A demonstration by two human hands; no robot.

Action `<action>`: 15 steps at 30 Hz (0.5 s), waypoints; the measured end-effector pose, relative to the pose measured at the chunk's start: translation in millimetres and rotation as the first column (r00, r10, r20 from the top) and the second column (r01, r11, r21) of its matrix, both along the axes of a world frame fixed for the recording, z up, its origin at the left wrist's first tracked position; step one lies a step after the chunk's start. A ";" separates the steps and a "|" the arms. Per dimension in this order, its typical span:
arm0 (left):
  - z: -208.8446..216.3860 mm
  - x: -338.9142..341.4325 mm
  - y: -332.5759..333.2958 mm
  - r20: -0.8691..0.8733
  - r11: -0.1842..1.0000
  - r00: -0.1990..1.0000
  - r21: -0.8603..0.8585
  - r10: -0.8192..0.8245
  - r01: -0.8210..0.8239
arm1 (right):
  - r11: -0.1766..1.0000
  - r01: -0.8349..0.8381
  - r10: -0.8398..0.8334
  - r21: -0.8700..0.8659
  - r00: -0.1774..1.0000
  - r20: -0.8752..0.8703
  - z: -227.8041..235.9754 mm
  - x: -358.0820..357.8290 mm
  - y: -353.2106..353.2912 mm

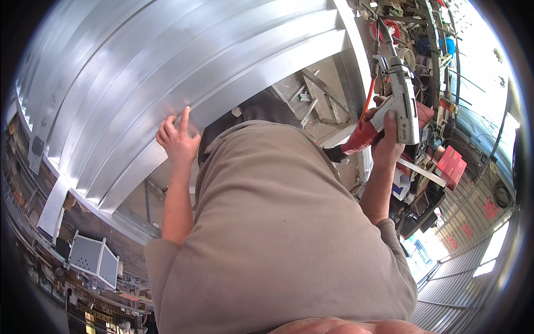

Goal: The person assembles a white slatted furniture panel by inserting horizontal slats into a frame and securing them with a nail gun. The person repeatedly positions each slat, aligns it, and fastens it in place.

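My right hand (pixel 387 133) is wrapped round the handle of a pneumatic rivet gun (pixel 405 103). The gun has a grey-white body, a red lower cylinder and a nose tilted up and away from me. An orange air hose (pixel 369 94) runs beside it. On the left, my left hand (pixel 179 136) is at the near edge of a large ribbed silver metal panel (pixel 206 72). Its index finger is stretched out and the other fingers are slightly bent, with nothing visible in them. Whether the fingertips press on the metal I cannot tell.
A metal frame edge (pixel 356 42) bounds the panel on the right. Cut metal strips (pixel 322 94) lie on the floor ahead. Cluttered shelves with red boxes (pixel 451 167) stand at the right. A grey perforated metal box (pixel 93 255) is at the lower left.
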State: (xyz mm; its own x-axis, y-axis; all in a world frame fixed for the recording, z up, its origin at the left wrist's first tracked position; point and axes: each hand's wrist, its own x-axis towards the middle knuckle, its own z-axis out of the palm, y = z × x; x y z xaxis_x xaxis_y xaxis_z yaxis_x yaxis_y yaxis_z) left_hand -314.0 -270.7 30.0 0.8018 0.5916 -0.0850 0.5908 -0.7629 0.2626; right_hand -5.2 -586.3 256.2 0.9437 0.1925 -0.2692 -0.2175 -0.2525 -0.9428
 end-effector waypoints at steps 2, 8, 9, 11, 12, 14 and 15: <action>-0.5 -0.2 -0.4 0.000 1.000 1.000 -0.004 -0.003 0.003 | 0.999 -0.019 0.019 -0.046 1.000 0.007 1.1 0.2 -0.7; -1.4 -0.5 0.6 -0.010 1.000 1.000 0.003 -0.008 0.008 | 0.999 -0.028 0.028 -0.030 1.000 -0.010 2.0 1.8 -0.6; -1.1 -1.0 0.6 -0.012 1.000 1.000 0.001 -0.011 0.011 | 0.999 -0.027 0.027 -0.024 1.000 -0.009 2.1 1.4 0.8; -0.5 -1.8 0.5 -0.014 1.000 1.000 -0.004 -0.014 0.014 | 1.000 0.013 -0.014 0.009 1.000 0.028 2.1 0.0 4.1; -0.1 -2.2 0.0 -0.015 1.000 1.000 -0.007 -0.015 0.015 | 0.999 0.034 -0.035 0.026 0.998 0.045 2.1 -1.1 5.8; -0.2 -2.5 0.2 -0.010 1.000 1.000 -0.007 -0.014 0.014 | 0.999 0.039 -0.039 0.013 0.998 0.048 2.5 -1.3 7.9; -0.6 -2.2 0.0 -0.006 1.000 1.000 -0.004 -0.012 0.012 | 0.999 0.040 -0.040 0.006 0.998 0.050 2.7 -1.2 8.2</action>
State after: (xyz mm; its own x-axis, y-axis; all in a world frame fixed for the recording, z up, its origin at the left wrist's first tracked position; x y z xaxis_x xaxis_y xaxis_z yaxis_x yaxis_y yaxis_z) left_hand -316.2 -270.7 29.4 0.8083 0.5816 -0.0920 0.5831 -0.7689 0.2623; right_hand -6.4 -578.1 258.8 0.9630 0.1554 -0.2202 -0.1796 -0.2394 -0.9542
